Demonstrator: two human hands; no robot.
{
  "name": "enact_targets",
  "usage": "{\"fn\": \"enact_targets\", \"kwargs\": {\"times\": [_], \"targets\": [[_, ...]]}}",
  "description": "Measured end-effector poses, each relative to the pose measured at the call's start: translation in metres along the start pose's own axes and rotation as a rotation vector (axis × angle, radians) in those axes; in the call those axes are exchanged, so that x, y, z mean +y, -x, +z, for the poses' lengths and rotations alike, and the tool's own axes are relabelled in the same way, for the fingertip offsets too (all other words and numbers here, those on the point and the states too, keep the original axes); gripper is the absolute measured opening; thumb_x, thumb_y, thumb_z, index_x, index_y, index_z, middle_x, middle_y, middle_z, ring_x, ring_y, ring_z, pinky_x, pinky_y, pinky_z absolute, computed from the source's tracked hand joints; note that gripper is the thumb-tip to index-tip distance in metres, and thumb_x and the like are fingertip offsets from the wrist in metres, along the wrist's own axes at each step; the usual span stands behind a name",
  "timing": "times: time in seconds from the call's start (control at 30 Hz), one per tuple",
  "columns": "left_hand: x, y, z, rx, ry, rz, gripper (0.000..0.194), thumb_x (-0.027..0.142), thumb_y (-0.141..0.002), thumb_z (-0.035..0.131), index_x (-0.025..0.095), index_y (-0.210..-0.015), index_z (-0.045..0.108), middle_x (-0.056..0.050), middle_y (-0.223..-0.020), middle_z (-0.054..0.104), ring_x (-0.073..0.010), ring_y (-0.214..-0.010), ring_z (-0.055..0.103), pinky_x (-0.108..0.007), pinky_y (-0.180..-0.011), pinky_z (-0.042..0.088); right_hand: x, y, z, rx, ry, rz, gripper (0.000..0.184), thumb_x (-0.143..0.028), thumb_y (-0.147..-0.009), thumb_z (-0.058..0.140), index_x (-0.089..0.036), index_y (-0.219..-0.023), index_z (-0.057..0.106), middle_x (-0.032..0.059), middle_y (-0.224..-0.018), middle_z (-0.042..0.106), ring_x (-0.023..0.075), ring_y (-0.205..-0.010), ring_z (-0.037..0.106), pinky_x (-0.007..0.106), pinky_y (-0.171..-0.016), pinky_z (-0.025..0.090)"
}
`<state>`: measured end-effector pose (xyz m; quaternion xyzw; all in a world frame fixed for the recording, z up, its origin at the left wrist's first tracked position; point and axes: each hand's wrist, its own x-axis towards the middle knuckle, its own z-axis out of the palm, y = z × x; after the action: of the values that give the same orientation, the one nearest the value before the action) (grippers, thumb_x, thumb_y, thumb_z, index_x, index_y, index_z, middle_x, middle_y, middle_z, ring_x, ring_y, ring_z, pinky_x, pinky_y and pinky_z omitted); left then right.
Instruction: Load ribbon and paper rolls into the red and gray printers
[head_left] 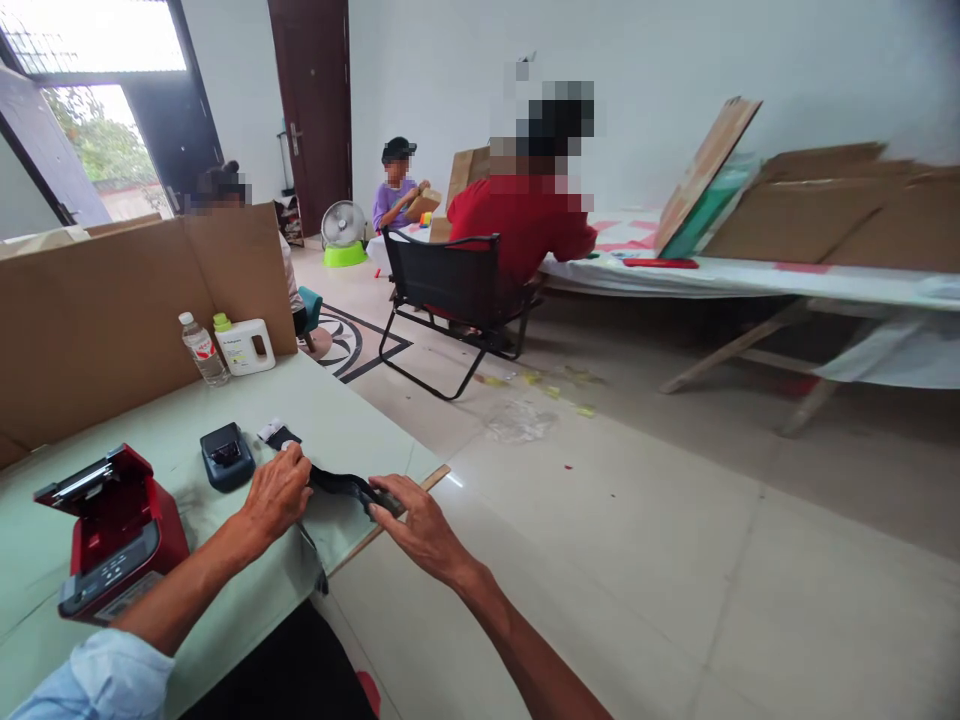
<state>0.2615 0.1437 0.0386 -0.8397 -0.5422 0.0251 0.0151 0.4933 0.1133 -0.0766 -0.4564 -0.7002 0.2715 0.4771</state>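
Observation:
A long black strap (pixel 337 484) stretches between my two hands over the near right corner of the table. My left hand (pixel 279 488) pinches it, fingers closed, and a piece with a white end sticks out beyond the knuckles. Fingers and thumb of my right hand (pixel 417 518) close around the other end by the wooden table edge. A thin dark length hangs down over the front edge below my left hand. Left of that hand lies a small dark blue device (pixel 226 457). Further left stands a red machine (pixel 127 540) with its lid raised.
A cardboard panel (pixel 142 310) borders the table's far side, with a water bottle (pixel 202 350) and a white jug (pixel 247 347) before it. Beyond, a person in red sits on a black folding chair (pixel 442 270) at a long covered table (pixel 847 285). Other people sit further back.

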Motion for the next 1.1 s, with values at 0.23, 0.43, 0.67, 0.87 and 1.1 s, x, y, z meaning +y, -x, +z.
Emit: {"fn": "enact_targets", "kwargs": {"times": [0.23, 0.43, 0.67, 0.87, 1.1], "targets": [[0.005, 0.016, 0.003, -0.031, 0.037, -0.025, 0.021, 0.008, -0.086, 0.064, 0.022, -0.1, 0.057, -0.01, -0.119, 0.059, -0.0264, -0.105, 0.066, -0.038, -0.084, 0.055, -0.012, 0.004, -0.001, -0.034, -0.001, 0.036, 0.037, -0.032, -0.092, 0.063, -0.023, -0.128, 0.065, 0.011, -0.122, 0.07, 0.0269, -0.11, 0.067, 0.044, -0.097, 0.055], [-0.002, 0.03, 0.006, 0.049, 0.147, 0.0, 0.025, 0.005, -0.083, 0.062, 0.022, -0.1, 0.057, -0.009, -0.122, 0.059, -0.0228, -0.097, 0.066, -0.033, -0.08, 0.053, -0.02, 0.005, 0.002, -0.016, 0.024, 0.057, 0.048, -0.035, -0.091, 0.066, -0.024, -0.136, 0.059, 0.0116, -0.131, 0.065, 0.0264, -0.11, 0.067, 0.043, -0.095, 0.058], [-0.022, 0.049, 0.006, 0.344, 0.531, 0.037, 0.02, 0.009, -0.077, 0.071, 0.021, -0.09, 0.062, 0.001, -0.083, 0.064, -0.018, -0.077, 0.062, -0.03, -0.073, 0.049, -0.037, 0.002, 0.002, 0.15, 0.026, -0.06, 0.047, -0.038, -0.092, 0.067, -0.023, -0.137, 0.06, 0.0144, -0.139, 0.059, 0.0284, -0.117, 0.065, 0.046, -0.096, 0.058], [-0.026, 0.084, -0.015, 0.442, 1.014, -0.034, 0.021, 0.023, -0.079, 0.076, 0.019, -0.1, 0.073, -0.001, -0.085, 0.071, -0.0157, -0.074, 0.066, -0.027, -0.07, 0.051, -0.089, 0.005, 0.023, 0.082, -0.179, -0.063, 0.043, -0.037, -0.094, 0.067, -0.025, -0.135, 0.062, 0.0126, -0.134, 0.064, 0.0266, -0.114, 0.067, 0.042, -0.093, 0.057], [-0.033, 0.121, -0.019, 0.48, 1.529, -0.176, 0.036, 0.034, -0.07, 0.09, 0.015, -0.097, 0.075, -0.004, -0.082, 0.076, -0.0167, -0.076, 0.07, -0.027, -0.071, 0.056, -0.138, -0.002, 0.072, -0.225, -0.68, 0.113, 0.044, -0.049, -0.087, 0.077, -0.023, -0.123, 0.071, 0.0077, -0.116, 0.075, 0.0268, -0.108, 0.07, 0.042, -0.097, 0.055]]}}
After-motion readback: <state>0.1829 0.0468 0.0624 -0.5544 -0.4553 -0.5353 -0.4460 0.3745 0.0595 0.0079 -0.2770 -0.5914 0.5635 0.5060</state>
